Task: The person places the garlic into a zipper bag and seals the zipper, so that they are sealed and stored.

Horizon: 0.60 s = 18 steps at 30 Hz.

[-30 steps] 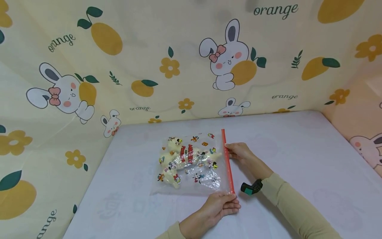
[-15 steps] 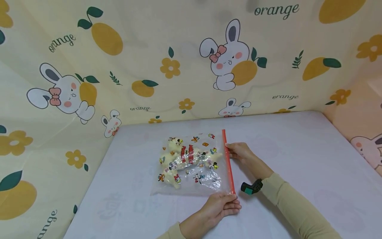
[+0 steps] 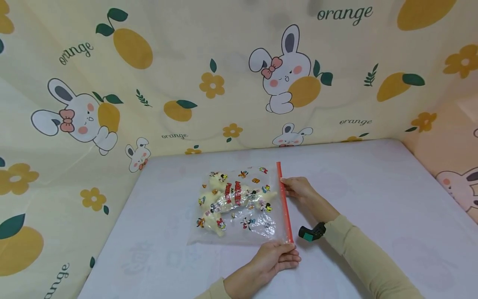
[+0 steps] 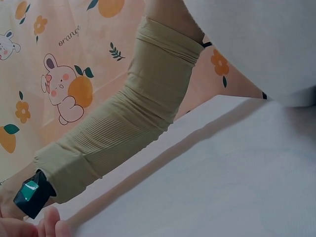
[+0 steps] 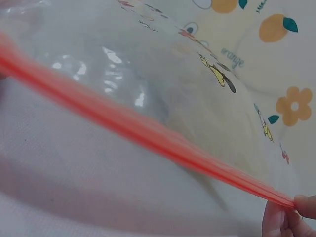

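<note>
A clear zip bag (image 3: pixel 257 241) with cartoon prints lies flat on the white table, its red zip strip (image 3: pixel 285 205) running along the right side. Inside shows a pale cream, lumpy thing (image 3: pixel 216 224); its kind is unclear through the print. My left hand (image 3: pixel 274 259) pinches the strip's near end between thumb and fingers. Farther up, my right hand (image 3: pixel 302 193) pinches the same strip. In the right wrist view the red strip (image 5: pixel 148 140) stretches taut towards fingertips (image 5: pixel 306 206). Only a few left fingers (image 4: pixel 49 224) show in the left wrist view.
The white table (image 3: pixel 160 199) extends on both sides of the bag. A cloth wall (image 3: pixel 239 66) printed with rabbits and oranges rises behind it. A black device (image 3: pixel 311 231) with a green patch sits at the right wrist.
</note>
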{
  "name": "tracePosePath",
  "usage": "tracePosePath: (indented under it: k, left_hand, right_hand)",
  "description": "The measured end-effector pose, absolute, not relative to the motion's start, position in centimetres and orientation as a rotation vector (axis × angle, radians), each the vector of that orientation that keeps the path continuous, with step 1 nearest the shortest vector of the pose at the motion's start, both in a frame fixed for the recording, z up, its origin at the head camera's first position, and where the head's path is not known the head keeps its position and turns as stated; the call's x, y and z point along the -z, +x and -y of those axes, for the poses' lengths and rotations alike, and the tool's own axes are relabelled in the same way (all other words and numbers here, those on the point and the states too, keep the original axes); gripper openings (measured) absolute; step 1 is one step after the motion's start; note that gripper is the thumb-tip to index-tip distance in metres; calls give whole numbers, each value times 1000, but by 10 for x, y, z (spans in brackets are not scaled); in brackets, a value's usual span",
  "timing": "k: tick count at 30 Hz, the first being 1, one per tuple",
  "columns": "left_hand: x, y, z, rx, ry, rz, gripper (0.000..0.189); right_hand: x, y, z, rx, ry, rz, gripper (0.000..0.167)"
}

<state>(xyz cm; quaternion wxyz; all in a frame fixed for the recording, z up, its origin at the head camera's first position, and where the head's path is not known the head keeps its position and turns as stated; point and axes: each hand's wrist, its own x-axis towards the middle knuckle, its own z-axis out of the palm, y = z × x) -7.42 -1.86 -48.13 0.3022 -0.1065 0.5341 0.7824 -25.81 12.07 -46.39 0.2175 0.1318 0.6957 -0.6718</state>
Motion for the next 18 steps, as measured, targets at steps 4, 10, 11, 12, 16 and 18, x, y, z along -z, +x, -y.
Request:
tracePosePath:
  k: [4,10,11,12,16,18]
  left_hand:
    - [481,-74,19,-2077,-272,-1418,21]
    - [480,-73,21,-2070,-281,-1405,19]
    - [480,-73,22,-2068,-284,-1402,18]
    - [479,-73,22,-2067,-285,-1401,19]
    - [478,-73,21,-2069,-281,-1402,19]
    - [478,-73,20,-2069,-282,-1405,20]
  right_hand:
    - [464,-259,-120,1854,386,-1931,43]
    - [463,-260,-119,1839,370,-1947,43]
    - [463,-261,-119,1842,370,-1946,43]
    - [463,-261,-119,1844,374,-1946,43]
    - [464,-263,-119,1847,388,-1951,43]
    - [464,-264,-120,1842,391,-1955,43]
